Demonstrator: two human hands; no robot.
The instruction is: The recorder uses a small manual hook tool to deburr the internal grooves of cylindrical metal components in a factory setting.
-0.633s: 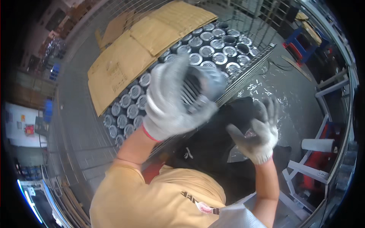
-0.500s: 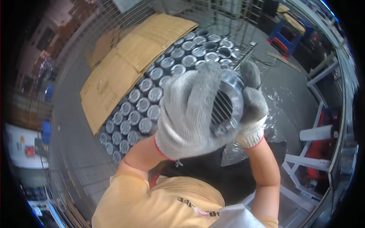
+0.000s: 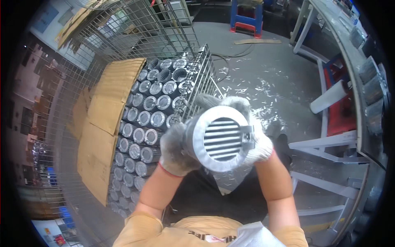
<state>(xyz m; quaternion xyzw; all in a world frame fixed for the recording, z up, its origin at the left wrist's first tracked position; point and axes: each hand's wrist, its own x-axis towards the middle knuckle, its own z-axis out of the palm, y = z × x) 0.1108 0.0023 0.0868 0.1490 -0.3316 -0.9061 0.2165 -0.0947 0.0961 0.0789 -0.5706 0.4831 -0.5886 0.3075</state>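
Between my two gloved hands is a round metal housing (image 3: 223,140), with a smooth silver flange, a row of parallel fins inside its opening and a small lug on the right of its rim. The open face is turned up toward me. My left hand (image 3: 177,146) closes around its left side, partly hidden behind the flange. Around the far and right side my right hand (image 3: 257,138) grips it, the fingers partly behind the flange. Both gloves are grey-white knit with red cuffs. To the left, similar housings (image 3: 157,119) stand packed in rows.
A wire mesh cage (image 3: 201,82) surrounds the packed housings, and brown cardboard (image 3: 98,136) lies along their left side. Metal shavings (image 3: 267,99) litter the grey floor. On the right stand a white-framed workbench (image 3: 325,142) and a white roll (image 3: 329,96). A blue-red stool (image 3: 246,18) is farther off.
My view has swung to the right. The housing has been turned so its finned opening faces me, and my left hand has shifted from across its front to its left side.
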